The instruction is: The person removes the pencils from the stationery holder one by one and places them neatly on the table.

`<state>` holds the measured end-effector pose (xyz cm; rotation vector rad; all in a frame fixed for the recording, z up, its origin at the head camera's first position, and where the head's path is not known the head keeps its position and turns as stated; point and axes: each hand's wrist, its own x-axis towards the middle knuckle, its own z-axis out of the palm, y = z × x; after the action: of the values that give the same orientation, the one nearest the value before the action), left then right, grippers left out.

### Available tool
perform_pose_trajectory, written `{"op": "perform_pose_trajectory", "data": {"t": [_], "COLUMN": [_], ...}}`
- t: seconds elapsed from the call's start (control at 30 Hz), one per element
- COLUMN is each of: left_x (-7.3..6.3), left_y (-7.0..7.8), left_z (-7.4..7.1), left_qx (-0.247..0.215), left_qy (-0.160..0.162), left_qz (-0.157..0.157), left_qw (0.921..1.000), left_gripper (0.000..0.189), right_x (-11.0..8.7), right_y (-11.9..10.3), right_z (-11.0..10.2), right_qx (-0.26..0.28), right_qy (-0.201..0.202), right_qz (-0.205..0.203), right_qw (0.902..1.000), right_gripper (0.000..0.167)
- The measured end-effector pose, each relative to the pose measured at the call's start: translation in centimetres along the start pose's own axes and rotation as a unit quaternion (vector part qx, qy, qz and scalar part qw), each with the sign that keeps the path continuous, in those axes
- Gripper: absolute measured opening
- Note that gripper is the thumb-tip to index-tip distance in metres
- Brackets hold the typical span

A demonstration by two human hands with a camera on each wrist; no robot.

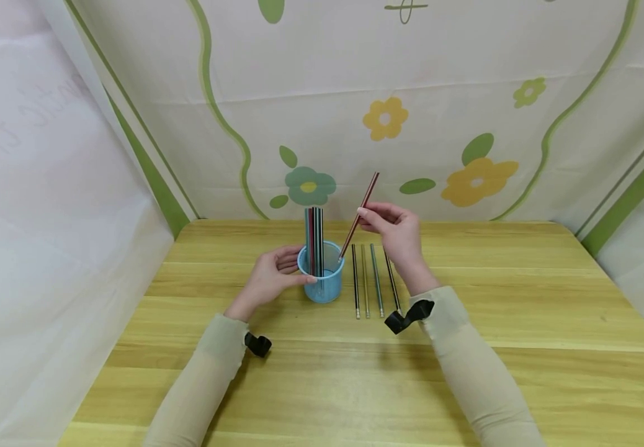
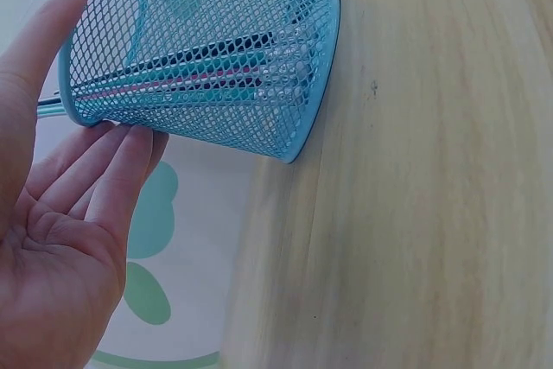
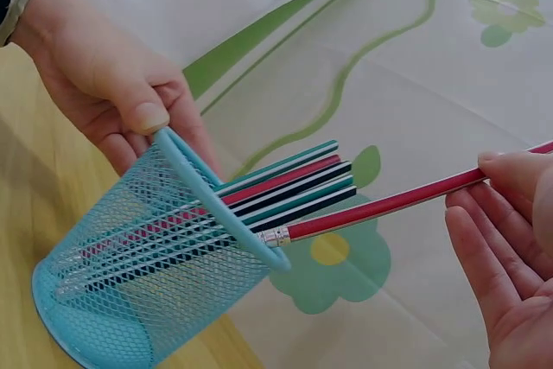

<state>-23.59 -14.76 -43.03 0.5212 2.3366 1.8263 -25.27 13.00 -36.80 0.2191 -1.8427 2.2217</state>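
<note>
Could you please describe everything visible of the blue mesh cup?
The cup is light blue, round and open-topped, made of mesh that looks like metal, with a smooth rim and a solid band round the base. It stands upright on the table, several striped pencils inside, eraser ends down. The left hand holds it at the rim. A red pencil in the right hand reaches its open top; whether it touches the rim is unclear.

Wood-grain table [image 1: 322, 385] beneath cup [image 1: 329, 290] and four pencils [image 1: 376, 280]

long beige sleeves [image 1: 201, 379] | black wrist straps [image 1: 424, 309] | bare hands [image 1: 268, 276]
</note>
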Motion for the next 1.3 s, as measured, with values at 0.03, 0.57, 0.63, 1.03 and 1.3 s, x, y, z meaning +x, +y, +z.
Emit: {"op": "perform_pose_trajectory", "data": {"t": [0.03, 0.57, 0.63, 1.03, 1.3], "left_x": [0.0, 0.1, 0.0, 0.0, 0.0], "left_y": [0.0, -0.1, -0.2, -0.1, -0.1], "left_z": [0.0, 0.0, 0.0, 0.0, 0.0], "left_qx": [-0.001, 0.0, 0.0, -0.001, -0.001], "left_qy": [-0.001, 0.002, 0.002, 0.002, 0.001], "left_qz": [0.0, 0.006, 0.006, 0.001, 0.003], "left_qw": [1.0, 1.0, 1.0, 1.0, 1.0], "left_gripper": [0.073, 0.073, 0.073, 0.073, 0.073], "right_x": [0.0, -0.1, -0.1, -0.5, -0.9], "right_y": [-0.1, -0.6, -0.4, 0.4, 1.3], "right_z": [-0.2, -3.3, -3.7, -5.8, -7.7], "right_qx": [0.002, 0.015, 0.015, -0.018, -0.049], "right_qy": [0.002, 0.028, 0.031, 0.047, 0.057], "right_qz": [-0.003, -0.002, -0.001, -0.003, 0.02], "right_qw": [1.0, 0.9995, 0.9994, 0.9987, 0.997], "right_gripper": [0.027, 0.038, 0.038, 0.041, 0.046]}}
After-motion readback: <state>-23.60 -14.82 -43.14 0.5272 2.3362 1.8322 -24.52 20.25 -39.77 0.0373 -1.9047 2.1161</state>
